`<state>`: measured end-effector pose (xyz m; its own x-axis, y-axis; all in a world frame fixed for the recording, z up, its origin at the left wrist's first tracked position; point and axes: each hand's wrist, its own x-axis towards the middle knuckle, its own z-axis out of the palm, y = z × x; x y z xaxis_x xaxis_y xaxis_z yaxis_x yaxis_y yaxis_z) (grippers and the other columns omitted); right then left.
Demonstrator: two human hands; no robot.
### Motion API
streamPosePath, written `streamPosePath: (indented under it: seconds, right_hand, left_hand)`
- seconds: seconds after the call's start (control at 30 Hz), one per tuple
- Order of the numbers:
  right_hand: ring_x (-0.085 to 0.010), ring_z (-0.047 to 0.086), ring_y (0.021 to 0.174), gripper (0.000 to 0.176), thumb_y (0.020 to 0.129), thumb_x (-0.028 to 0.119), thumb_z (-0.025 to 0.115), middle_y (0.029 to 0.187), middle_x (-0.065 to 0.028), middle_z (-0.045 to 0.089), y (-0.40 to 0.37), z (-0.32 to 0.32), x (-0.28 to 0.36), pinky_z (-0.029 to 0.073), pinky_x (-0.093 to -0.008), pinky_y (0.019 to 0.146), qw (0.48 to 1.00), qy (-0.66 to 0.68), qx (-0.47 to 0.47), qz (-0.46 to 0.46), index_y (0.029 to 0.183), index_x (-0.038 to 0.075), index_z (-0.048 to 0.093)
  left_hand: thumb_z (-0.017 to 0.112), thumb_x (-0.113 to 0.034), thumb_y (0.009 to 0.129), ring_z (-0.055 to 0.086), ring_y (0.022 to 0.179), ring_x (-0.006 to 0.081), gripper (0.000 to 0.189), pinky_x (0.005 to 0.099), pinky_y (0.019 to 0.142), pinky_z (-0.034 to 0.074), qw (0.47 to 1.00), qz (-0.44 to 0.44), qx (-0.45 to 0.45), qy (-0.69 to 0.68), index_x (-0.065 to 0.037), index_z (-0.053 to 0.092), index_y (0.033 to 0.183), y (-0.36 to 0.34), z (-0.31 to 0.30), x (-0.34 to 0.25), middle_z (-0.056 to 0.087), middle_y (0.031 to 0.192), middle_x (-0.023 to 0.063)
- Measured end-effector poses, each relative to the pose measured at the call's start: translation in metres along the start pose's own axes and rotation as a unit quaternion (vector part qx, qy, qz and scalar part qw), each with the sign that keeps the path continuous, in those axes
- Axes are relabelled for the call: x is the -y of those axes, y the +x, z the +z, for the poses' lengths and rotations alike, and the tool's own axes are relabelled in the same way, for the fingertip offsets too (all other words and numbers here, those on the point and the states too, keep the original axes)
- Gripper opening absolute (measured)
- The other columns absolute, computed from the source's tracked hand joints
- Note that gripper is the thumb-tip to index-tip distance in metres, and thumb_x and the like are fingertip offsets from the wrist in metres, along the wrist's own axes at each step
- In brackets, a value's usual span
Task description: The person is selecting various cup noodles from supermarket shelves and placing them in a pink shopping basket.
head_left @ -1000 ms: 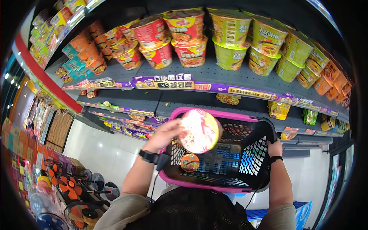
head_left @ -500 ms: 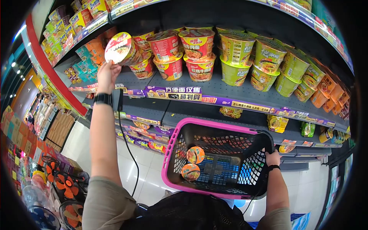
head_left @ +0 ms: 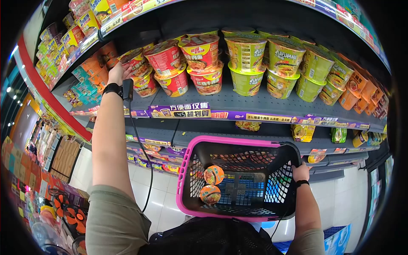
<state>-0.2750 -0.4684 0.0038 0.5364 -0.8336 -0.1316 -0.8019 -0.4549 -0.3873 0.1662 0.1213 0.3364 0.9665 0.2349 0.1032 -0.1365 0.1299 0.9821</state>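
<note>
My left hand (head_left: pixel 119 73) reaches to the shelf with its fingers apart, right beside a red instant noodle cup (head_left: pixel 136 63) at the left end of the red row. That cup stands upright on another red cup (head_left: pixel 145 84). My right hand (head_left: pixel 301 172) is wrapped round the right end of a black shopping basket with a pink rim (head_left: pixel 238 139). Inside the basket, toward its left, lie two noodle cups with orange lids, one (head_left: pixel 213 175) just above the other (head_left: pixel 210 194) in view.
Stacked green noodle cups (head_left: pixel 246 80) fill the middle right of the shelf, with orange packs (head_left: pixel 355 83) beyond. A purple price strip (head_left: pixel 191 109) runs along the shelf edge. A black cable (head_left: pixel 149 170) hangs below my left wrist. Orange-bladed fans (head_left: pixel 68 212) stand at lower left.
The red noodle cup, held tilted in my left hand before, now stands upright on the stack, and the hand has let go. My right hand stays on the basket; the view has shifted slightly.
</note>
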Motion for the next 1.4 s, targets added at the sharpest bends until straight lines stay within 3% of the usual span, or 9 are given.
streamPosePath:
  seconds: [0.2,0.27,0.4,0.5,0.63,0.73,0.83,1.1,1.4]
  right_hand:
    - [-0.038,0.064,0.1,0.044,0.077,0.031,0.069,0.102,-0.0213,0.068,0.005,0.006,-0.004,0.05,-0.0455,0.087,1.0,0.011,-0.004,-0.003,0.11,0.004,0.059]
    - [-0.038,0.064,0.1,0.045,0.077,0.031,0.069,0.102,-0.0214,0.068,0.003,0.005,-0.004,0.05,-0.0453,0.087,1.0,0.009,-0.004,-0.002,0.11,0.003,0.059]
    - [-0.0378,0.063,0.102,0.049,0.075,0.034,0.069,0.105,-0.0222,0.067,0.007,0.007,-0.008,0.05,-0.0438,0.088,1.0,0.025,0.008,-0.017,0.112,0.003,0.06]
    - [-0.037,0.062,0.106,0.056,0.074,0.038,0.072,0.11,-0.0232,0.066,0.014,0.016,-0.017,0.048,-0.0403,0.09,0.996,0.075,-0.03,-0.042,0.115,0.002,0.061]
    - [-0.0333,0.063,0.104,0.06,0.081,0.033,0.071,0.107,-0.0232,0.066,0.011,0.023,-0.042,0.047,-0.037,0.088,0.957,0.282,-0.006,-0.061,0.127,0.001,0.053]
    - [-0.036,0.062,0.107,0.065,0.084,0.03,0.068,0.111,-0.0264,0.063,-0.021,0.019,-0.07,0.048,-0.039,0.09,0.989,0.144,0.02,-0.033,0.135,-0.002,0.043]
    - [-0.0367,0.06,0.111,0.061,0.09,0.035,0.062,0.119,-0.0264,0.061,-0.061,0.014,-0.093,0.047,-0.0377,0.093,0.998,0.028,0.032,-0.041,0.134,-0.003,0.043]
    - [-0.04,0.062,0.104,0.052,0.091,0.035,0.061,0.109,-0.0263,0.065,-0.086,0.006,-0.054,0.048,-0.0415,0.088,0.998,0.05,-0.016,-0.02,0.126,-0.003,0.051]
    - [-0.0433,0.06,0.106,0.06,0.09,0.04,0.06,0.11,-0.0297,0.063,-0.077,0.01,-0.06,0.048,-0.043,0.09,1.0,0.024,-0.007,-0.014,0.128,-0.005,0.048]
  left_hand:
    - [0.061,-0.034,0.09,0.057,0.076,0.0121,0.031,0.0271,0.068,0.046,0.981,0.146,0.053,0.12,-0.005,0.056,0.099,-0.107,-0.024,0.089,0.061,0.087,0.0041]
    - [0.069,-0.027,0.087,0.056,0.092,0.0161,0.059,0.0303,0.08,0.047,0.981,0.074,0.018,0.179,0.005,0.042,0.129,-0.161,-0.034,0.157,0.058,0.109,0.0121]
    - [0.059,-0.053,0.087,0.049,0.125,0.0416,0.082,0.0416,0.105,0.037,0.906,-0.035,0.109,0.408,0.013,0.042,0.133,-0.238,-0.075,0.305,0.05,0.13,0.0345]
    - [0.044,-0.059,0.092,0.046,0.128,0.0422,0.083,0.0401,0.107,0.035,0.896,-0.141,0.167,0.387,0.011,0.038,0.137,-0.279,-0.081,0.348,0.047,0.133,0.0353]
    - [0.036,-0.057,0.098,0.05,0.125,0.0341,0.075,0.037,0.105,0.037,0.918,-0.308,0.17,0.185,0.007,0.045,0.136,-0.311,-0.071,0.358,0.053,0.134,0.0246]
    - [0.038,-0.055,0.098,0.05,0.125,0.0299,0.072,0.0331,0.103,0.037,0.944,-0.182,0.169,0.219,0.007,0.046,0.135,-0.308,-0.084,0.38,0.053,0.133,0.0224]
    - [0.039,-0.051,0.1,0.055,0.114,0.0272,0.064,0.0326,0.099,0.039,0.952,-0.194,0.169,0.164,0.005,0.052,0.128,-0.312,-0.081,0.364,0.06,0.121,0.0204]
    - [0.036,-0.046,0.102,0.059,0.098,0.028,0.055,0.0366,0.088,0.044,0.926,-0.161,0.173,0.294,0.004,0.054,0.118,-0.316,-0.061,0.33,0.063,0.106,0.0201]
    - [0.035,-0.047,0.102,0.057,0.111,0.0277,0.06,0.0339,0.097,0.041,0.923,-0.149,0.186,0.303,0.005,0.049,0.13,-0.313,-0.059,0.332,0.061,0.118,0.0198]
